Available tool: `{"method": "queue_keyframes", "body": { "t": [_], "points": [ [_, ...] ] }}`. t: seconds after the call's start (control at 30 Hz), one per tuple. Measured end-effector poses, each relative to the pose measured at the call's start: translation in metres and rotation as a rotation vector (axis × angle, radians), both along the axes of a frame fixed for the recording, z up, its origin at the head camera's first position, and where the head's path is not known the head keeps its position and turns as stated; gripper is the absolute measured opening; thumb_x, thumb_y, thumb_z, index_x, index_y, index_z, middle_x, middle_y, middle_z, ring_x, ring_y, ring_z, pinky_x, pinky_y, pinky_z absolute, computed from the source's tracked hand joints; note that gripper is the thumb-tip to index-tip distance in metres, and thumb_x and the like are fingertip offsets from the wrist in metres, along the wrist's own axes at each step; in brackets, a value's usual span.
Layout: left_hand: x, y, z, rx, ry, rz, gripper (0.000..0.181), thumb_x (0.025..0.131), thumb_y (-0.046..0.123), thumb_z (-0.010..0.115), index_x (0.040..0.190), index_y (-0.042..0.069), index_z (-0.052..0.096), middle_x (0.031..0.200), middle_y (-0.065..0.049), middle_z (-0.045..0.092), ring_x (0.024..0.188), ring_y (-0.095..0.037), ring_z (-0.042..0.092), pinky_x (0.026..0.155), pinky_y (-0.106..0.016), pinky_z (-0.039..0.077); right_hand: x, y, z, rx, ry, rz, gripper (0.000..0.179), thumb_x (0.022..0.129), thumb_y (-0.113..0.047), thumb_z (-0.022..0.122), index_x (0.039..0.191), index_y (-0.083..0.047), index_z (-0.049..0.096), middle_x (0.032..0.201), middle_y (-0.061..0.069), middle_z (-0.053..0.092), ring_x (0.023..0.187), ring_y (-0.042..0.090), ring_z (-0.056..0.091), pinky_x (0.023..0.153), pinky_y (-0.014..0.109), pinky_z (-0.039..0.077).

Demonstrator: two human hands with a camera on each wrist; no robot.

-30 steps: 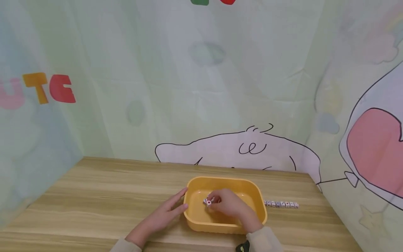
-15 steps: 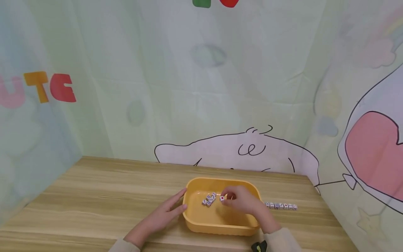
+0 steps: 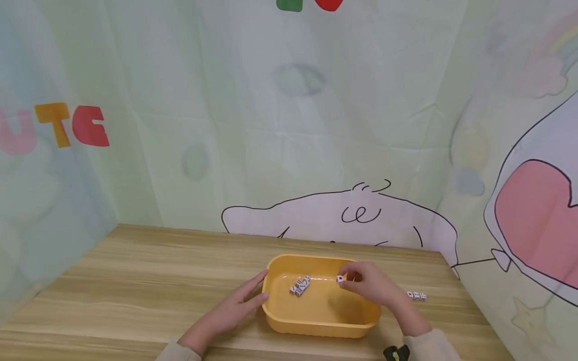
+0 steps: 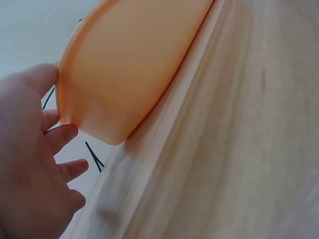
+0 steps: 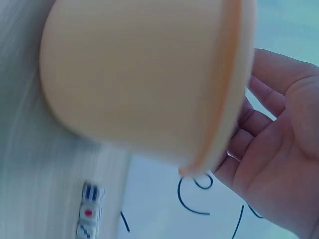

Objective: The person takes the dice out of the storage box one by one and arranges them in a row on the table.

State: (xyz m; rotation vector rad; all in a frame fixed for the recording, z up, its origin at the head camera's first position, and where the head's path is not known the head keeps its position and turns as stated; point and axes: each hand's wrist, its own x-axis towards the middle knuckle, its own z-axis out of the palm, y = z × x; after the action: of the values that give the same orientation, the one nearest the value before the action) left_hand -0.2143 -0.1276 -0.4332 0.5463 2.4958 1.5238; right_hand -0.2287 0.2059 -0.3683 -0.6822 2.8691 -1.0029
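A yellow plastic bin [image 3: 316, 328] stands on the table. Inside it, toward the left, lies a small cluster of white dice [image 3: 299, 288]. My right hand [image 3: 377, 286] pinches one die [image 3: 340, 279] between thumb and fingers, over the right part of the bin near its right wall. In the right wrist view the bin's wall hides the fingertips and that die. My left hand [image 3: 230, 311] touches the bin's left rim, thumb and forefinger spread apart. The left wrist view shows its fingertips [image 4: 62, 137] at the rim, the other fingers loosely bent.
A row of dice [image 3: 416, 296] lies on the wooden table [image 3: 158, 281] right of the bin, partly hidden behind the right forearm; several show in the right wrist view. A printed cloth backdrop [image 3: 235, 125] rises along the table's back and sides.
My right hand has lifted a die from the cluster and moved right with it, still inside the bin's outline. More of the dice row is now covered. The left hand stays at the rim.
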Motion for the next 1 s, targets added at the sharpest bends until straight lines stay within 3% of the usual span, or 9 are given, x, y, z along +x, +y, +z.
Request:
{"method": "queue_keyframes", "body": {
  "t": [0.2, 0.43, 0.6, 1.0],
  "points": [
    [0.001, -0.001, -0.001, 0.003, 0.004, -0.002, 0.063, 0.098, 0.037, 0.053, 0.153, 0.019, 0.028, 0.157, -0.013, 0.024, 0.144, -0.041, 0.02, 0.113, -0.064, 0.014, 0.003, 0.022, 0.004, 0.0, 0.021, 0.007, 0.013, 0.088, -0.02, 0.069, 0.097, -0.009, 0.069, 0.075, -0.004, 0.057, 0.067, 0.008, 0.048, 0.056, 0.021, 0.044],
    [0.002, -0.001, -0.001, 0.009, 0.006, -0.006, 0.063, 0.098, 0.037, 0.053, 0.153, 0.02, 0.027, 0.158, -0.013, 0.024, 0.144, -0.04, 0.02, 0.113, -0.064, 0.014, 0.007, 0.051, 0.006, -0.045, -0.019, -0.008, 0.016, 0.089, -0.019, 0.068, 0.099, -0.007, 0.068, 0.075, -0.002, 0.058, 0.063, 0.005, 0.05, 0.053, 0.021, 0.047],
    [0.002, -0.001, 0.0, 0.004, 0.004, -0.009, 0.063, 0.098, 0.038, 0.053, 0.153, 0.021, 0.028, 0.158, -0.012, 0.024, 0.144, -0.04, 0.021, 0.113, -0.064, 0.014, 0.011, 0.079, 0.004, -0.049, 0.027, -0.014, 0.015, 0.089, -0.014, 0.068, 0.099, -0.003, 0.067, 0.077, -0.003, 0.059, 0.067, 0.002, 0.049, 0.056, 0.021, 0.045],
    [0.003, -0.002, 0.001, 0.005, 0.004, -0.012, 0.063, 0.098, 0.037, 0.053, 0.153, 0.02, 0.027, 0.158, -0.012, 0.024, 0.144, -0.04, 0.021, 0.113, -0.064, 0.015, 0.017, 0.143, -0.004, 0.036, 0.055, -0.2, 0.017, 0.087, -0.014, 0.07, 0.101, -0.003, 0.068, 0.079, -0.001, 0.06, 0.069, 0.0, 0.048, 0.058, 0.022, 0.045]
  ]
}}
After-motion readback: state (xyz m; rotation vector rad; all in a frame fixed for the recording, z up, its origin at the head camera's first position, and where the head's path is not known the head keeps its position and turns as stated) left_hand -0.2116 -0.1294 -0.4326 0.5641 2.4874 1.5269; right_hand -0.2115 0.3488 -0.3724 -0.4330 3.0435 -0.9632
